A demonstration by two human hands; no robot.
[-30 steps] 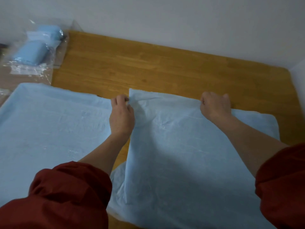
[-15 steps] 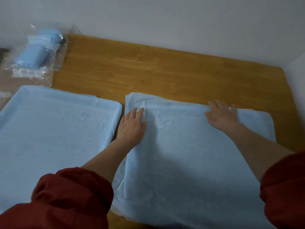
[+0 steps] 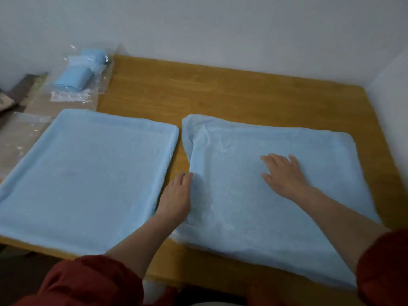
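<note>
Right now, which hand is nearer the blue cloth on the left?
Left. The left hand sits beside the right edge of the left cloth; the right hand lies flat on the middle of the other cloth.

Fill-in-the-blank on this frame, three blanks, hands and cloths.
1. The smooth cloth and the wrinkled cloth lie on a ____ table.
2. The right hand lies flat on the wrinkled cloth; the left hand touches its ____ edge.
3. Far left, folded blue items sit in clear ____ bags.
Missing: wooden; left; plastic.
</note>
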